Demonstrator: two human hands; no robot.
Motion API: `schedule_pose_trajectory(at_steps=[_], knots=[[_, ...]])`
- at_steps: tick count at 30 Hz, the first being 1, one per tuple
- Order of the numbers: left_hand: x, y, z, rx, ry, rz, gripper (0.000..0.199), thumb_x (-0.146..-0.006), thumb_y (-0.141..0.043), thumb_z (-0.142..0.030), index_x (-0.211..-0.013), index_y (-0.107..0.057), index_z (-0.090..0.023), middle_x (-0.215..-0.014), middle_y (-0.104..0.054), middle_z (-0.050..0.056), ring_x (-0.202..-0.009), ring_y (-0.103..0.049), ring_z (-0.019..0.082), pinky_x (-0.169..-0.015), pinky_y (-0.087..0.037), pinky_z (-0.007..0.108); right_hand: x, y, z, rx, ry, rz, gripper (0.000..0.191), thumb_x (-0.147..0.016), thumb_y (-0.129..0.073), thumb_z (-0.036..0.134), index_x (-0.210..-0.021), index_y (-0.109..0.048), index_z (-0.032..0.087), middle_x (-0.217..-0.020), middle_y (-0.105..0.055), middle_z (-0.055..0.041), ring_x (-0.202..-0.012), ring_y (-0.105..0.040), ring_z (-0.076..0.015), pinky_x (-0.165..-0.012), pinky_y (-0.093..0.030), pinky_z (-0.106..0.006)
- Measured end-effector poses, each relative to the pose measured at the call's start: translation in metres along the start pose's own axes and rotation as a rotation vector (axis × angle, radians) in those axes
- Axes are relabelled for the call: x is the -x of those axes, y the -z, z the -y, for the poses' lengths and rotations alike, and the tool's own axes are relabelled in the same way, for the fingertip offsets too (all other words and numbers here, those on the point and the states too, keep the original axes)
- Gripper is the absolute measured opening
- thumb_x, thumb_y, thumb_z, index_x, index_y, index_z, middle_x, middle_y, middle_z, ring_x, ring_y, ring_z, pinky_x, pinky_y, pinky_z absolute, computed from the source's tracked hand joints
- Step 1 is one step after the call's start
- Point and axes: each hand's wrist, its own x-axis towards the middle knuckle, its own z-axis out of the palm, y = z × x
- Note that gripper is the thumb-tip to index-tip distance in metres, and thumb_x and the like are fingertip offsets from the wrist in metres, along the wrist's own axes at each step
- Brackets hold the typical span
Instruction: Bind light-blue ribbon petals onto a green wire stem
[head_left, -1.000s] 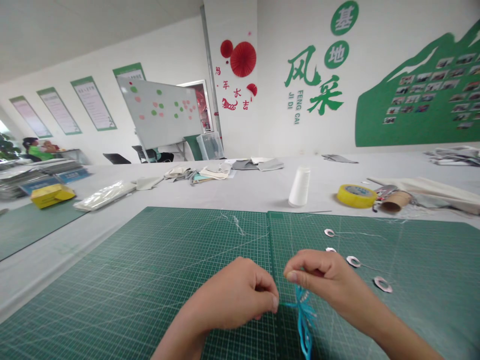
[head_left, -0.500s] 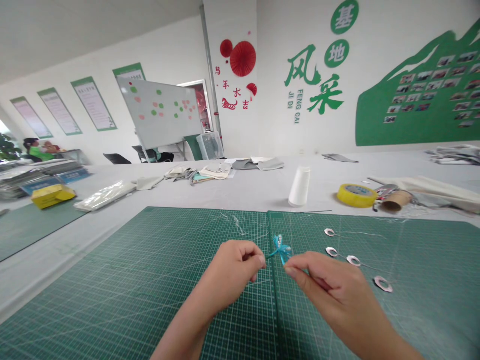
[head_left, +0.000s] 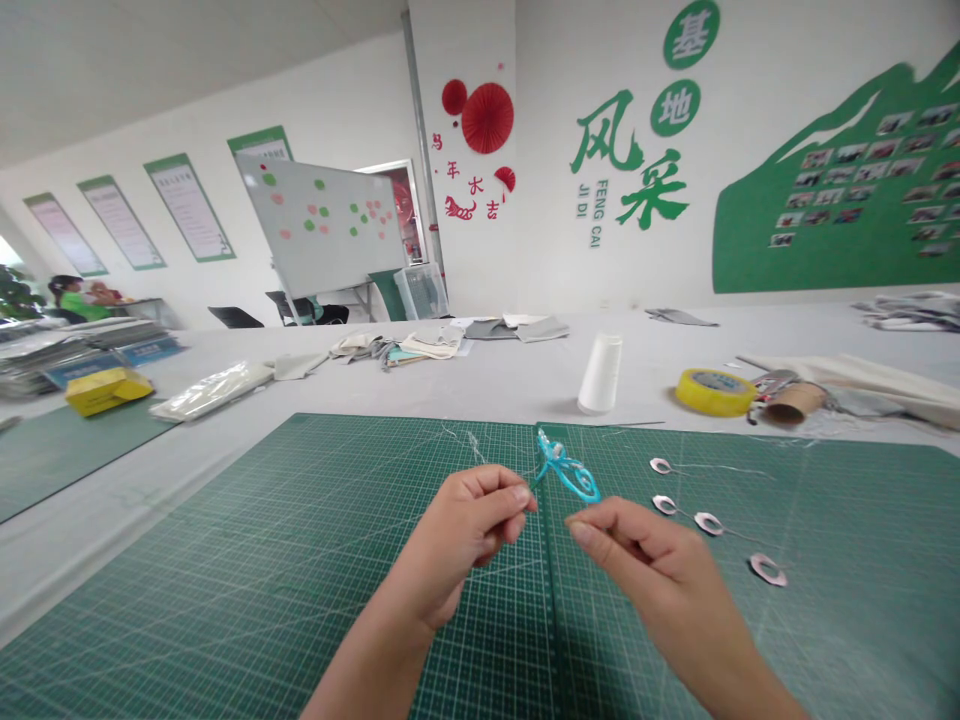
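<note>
My left hand [head_left: 480, 515] pinches the thin green stem of a small blue wire flower [head_left: 568, 472] just above the cutting mat. Its looped blue petals carry white, bead-like bits and spread up and to the right. Close to the right-hand petal is my right hand [head_left: 637, 550], thumb and index finger pressed together. The petal's end meets the index finger; whether anything sits between those fingertips is too small to tell. Several pale pink rings [head_left: 768, 570] with dark undersides, some trailing thin wires or threads, lie on the mat to the right.
Two green cutting mats [head_left: 360, 450] meet under my hands. Behind them stand a white thread cone [head_left: 600, 374] and a yellow tape roll [head_left: 715, 391], beside a cardboard tube [head_left: 795, 402]. Fabric scraps [head_left: 431, 342], a yellow box [head_left: 107, 391] and a plastic-wrapped packet [head_left: 214, 391] lie farther left.
The blue flower has turned in my left hand, its looped petal now showing wide and pointing right. My right fingertips have come off the petal's lower tip and shifted slightly.
</note>
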Motion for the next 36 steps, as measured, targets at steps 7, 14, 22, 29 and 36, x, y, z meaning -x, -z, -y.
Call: schedule_pose_trajectory(at_steps=[7,14,22,29,36], knots=[[0.002,0.002,0.002,0.026,0.025,0.191,0.017,-0.08,-0.062,-0.029,-0.073,-0.063,-0.014,-0.05,-0.047,-0.006,-0.041,-0.024,0.004,-0.041,-0.01,0.021,-0.008,-0.002,-0.008,-0.46,-0.173,0.055,0.028,-0.08,-0.068,0.043,-0.066,-0.061,0.019,-0.057,-0.045,0.0059,-0.055,-0.036,-0.0113,-0.054,-0.03,-0.025],[0.008,0.004,0.0,-0.193,0.083,0.488,0.011,-0.074,-0.06,-0.018,-0.069,-0.069,-0.015,-0.056,-0.054,-0.003,-0.048,-0.041,0.007,-0.049,-0.03,0.021,-0.016,0.009,-0.009,-0.416,-0.176,0.278,0.023,-0.076,-0.072,0.039,-0.067,-0.069,0.018,-0.058,-0.058,0.0024,-0.056,-0.046,-0.0123,-0.056,-0.035,-0.026],[0.009,0.003,0.006,-0.625,0.039,0.381,0.014,-0.072,-0.055,-0.017,-0.065,-0.067,-0.017,-0.049,-0.049,-0.006,-0.046,-0.041,0.009,-0.046,-0.031,0.021,-0.014,0.022,0.003,-0.059,0.013,0.306,0.022,-0.084,-0.061,0.032,-0.067,-0.067,0.019,-0.061,-0.059,0.0019,-0.059,-0.05,-0.013,-0.055,-0.037,-0.025],[0.0,0.005,0.013,-0.659,-0.033,0.142,0.016,-0.075,-0.053,-0.021,-0.062,-0.063,-0.016,-0.05,-0.05,-0.004,-0.049,-0.044,0.011,-0.049,-0.033,0.023,-0.003,0.017,0.018,0.25,0.216,0.148,0.024,-0.091,-0.051,0.028,-0.073,-0.066,0.022,-0.062,-0.063,0.0024,-0.056,-0.056,-0.0136,-0.053,-0.04,-0.025],[-0.004,0.008,0.006,-0.598,-0.074,0.02,0.018,-0.079,-0.052,-0.023,-0.063,-0.059,-0.016,-0.052,-0.049,-0.004,-0.052,-0.043,0.011,-0.054,-0.033,0.024,0.003,0.012,0.013,0.298,0.284,0.082,0.022,-0.094,-0.049,0.026,-0.079,-0.066,0.023,-0.065,-0.065,0.0036,-0.057,-0.058,-0.0134,-0.054,-0.04,-0.026]])
